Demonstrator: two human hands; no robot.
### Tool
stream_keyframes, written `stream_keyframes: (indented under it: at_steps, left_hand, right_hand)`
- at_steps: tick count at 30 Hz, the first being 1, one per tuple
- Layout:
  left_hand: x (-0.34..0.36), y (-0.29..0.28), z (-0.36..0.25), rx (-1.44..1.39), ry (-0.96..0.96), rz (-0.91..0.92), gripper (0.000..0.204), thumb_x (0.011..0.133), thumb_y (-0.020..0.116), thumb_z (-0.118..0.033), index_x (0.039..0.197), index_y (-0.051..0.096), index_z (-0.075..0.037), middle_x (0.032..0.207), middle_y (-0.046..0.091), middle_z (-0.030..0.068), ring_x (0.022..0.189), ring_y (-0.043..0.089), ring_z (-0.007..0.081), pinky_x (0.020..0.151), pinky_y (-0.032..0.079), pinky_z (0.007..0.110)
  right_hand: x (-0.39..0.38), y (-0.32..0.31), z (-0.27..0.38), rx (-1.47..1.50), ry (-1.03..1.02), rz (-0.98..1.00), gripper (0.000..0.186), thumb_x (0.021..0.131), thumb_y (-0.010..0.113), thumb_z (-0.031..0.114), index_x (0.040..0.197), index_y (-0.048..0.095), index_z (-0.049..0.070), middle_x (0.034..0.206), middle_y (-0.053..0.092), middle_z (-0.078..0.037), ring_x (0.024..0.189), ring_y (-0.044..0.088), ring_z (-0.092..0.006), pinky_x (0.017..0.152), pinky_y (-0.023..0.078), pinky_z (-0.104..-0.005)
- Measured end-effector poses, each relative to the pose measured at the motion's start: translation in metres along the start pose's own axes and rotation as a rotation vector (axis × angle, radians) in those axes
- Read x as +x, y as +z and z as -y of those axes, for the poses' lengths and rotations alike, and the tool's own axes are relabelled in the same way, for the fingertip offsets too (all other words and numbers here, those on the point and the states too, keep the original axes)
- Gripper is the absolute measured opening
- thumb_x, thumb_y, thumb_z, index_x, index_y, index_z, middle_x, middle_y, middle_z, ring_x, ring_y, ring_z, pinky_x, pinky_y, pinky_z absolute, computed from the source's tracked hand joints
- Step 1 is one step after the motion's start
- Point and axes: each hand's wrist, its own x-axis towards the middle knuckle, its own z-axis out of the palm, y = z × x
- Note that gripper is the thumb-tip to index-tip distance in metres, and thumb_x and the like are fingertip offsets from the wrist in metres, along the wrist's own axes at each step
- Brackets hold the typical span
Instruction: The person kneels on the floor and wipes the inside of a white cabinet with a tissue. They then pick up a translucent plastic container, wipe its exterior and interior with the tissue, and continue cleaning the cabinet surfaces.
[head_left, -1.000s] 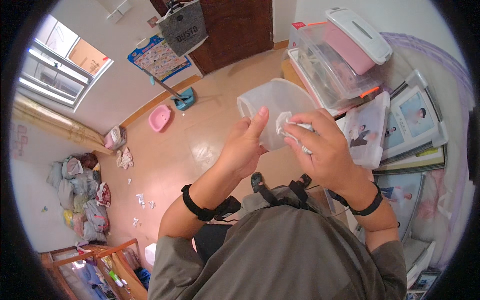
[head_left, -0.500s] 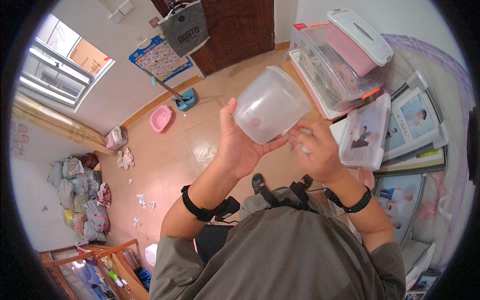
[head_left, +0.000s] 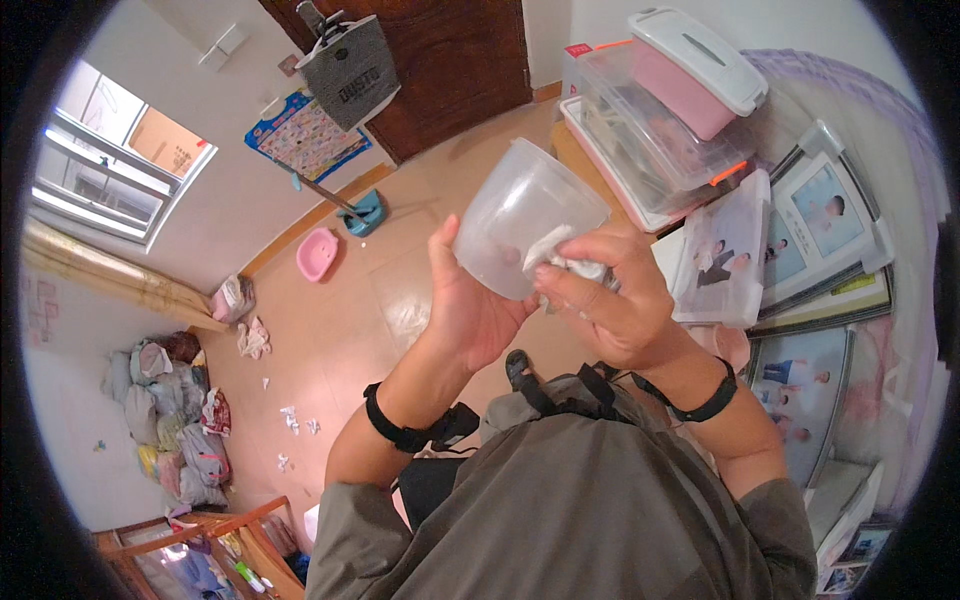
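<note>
My left hand [head_left: 472, 315] grips a translucent plastic container [head_left: 512, 200] from below and the left, its thumb up along the side. The container is tilted, held up in front of my body above the floor. My right hand [head_left: 630, 305] pinches a crumpled white tissue [head_left: 546, 250] between thumb and fingers and holds it against the container's lower right side. Part of the tissue is hidden by the fingers, and the left fingertips are hidden behind the container and the right hand.
Stacked storage boxes [head_left: 670, 150] and framed photos [head_left: 825, 215] crowd the right side. A pink basin [head_left: 317, 255] and a blue dustpan [head_left: 366, 212] lie on the tiled floor [head_left: 350, 330], with scraps of tissue [head_left: 290, 420]. Piled bags [head_left: 165, 400] stand at the left wall.
My right hand, blurred before, has come up to the container's side, and the white tissue in it now shows plainly. The container has shifted slightly left, still in my left hand.
</note>
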Motion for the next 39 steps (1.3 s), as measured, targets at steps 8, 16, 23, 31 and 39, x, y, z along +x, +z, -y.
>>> stream_keyframes:
  at_steps: [8, 16, 23, 31, 39]
  left_hand:
    - [-0.003, -0.004, -0.003, 0.030, 0.027, 0.077, 0.079, 0.089, 0.037, -0.072, 0.136, 0.047, -0.011, 0.121, 0.055, 0.0084, 0.103, 0.055, 0.0253, 0.084, 0.049, 0.043]
    - [-0.004, -0.020, -0.011, 0.015, -0.157, 0.162, 0.082, 0.091, 0.034, -0.072, 0.135, 0.050, -0.004, 0.113, 0.065, 0.0182, 0.089, 0.067, 0.0349, 0.076, 0.057, 0.047]
    - [-0.009, -0.005, -0.003, 0.047, -0.296, 0.137, 0.085, 0.090, 0.032, -0.074, 0.138, 0.048, -0.005, 0.115, 0.064, 0.0193, 0.089, 0.068, 0.0362, 0.076, 0.059, 0.050]
    - [-0.011, -0.012, 0.000, 0.102, -0.351, 0.146, 0.084, 0.090, 0.031, -0.074, 0.140, 0.046, -0.008, 0.119, 0.062, 0.0187, 0.092, 0.065, 0.0378, 0.078, 0.057, 0.053]
    - [-0.008, -0.002, 0.000, 0.130, -0.330, 0.163, 0.083, 0.089, 0.031, -0.074, 0.138, 0.049, -0.009, 0.122, 0.061, 0.0155, 0.099, 0.063, 0.0348, 0.076, 0.057, 0.053]
  right_hand:
    - [0.000, -0.009, -0.011, -0.122, 0.199, -0.200, 0.028, 0.073, 0.079, -0.001, 0.099, 0.073, 0.006, 0.103, 0.063, -0.011, 0.090, 0.064, -0.0279, 0.078, 0.052, -0.0352]
    - [0.027, -0.042, -0.047, 0.172, 0.548, -0.218, 0.019, 0.086, 0.074, 0.009, 0.102, 0.070, 0.001, 0.099, 0.071, -0.008, 0.092, 0.063, -0.0136, 0.083, 0.050, -0.0286]
    - [0.045, -0.047, -0.046, 1.029, 1.020, 0.870, 0.034, 0.090, 0.066, 0.011, 0.122, 0.068, 0.002, 0.116, 0.070, -0.005, 0.100, 0.064, -0.0122, 0.091, 0.049, -0.0271]
    - [0.022, -0.031, -0.066, 1.709, 1.008, 0.878, 0.080, 0.071, 0.081, 0.045, 0.120, 0.062, -0.015, 0.127, 0.063, -0.021, 0.119, 0.060, -0.0284, 0.105, 0.043, -0.0373]
    - [0.019, -0.021, -0.067, 1.451, 0.494, 0.972, 0.071, 0.068, 0.089, 0.031, 0.125, 0.064, -0.003, 0.113, 0.070, -0.010, 0.107, 0.063, -0.0186, 0.098, 0.045, -0.0321]
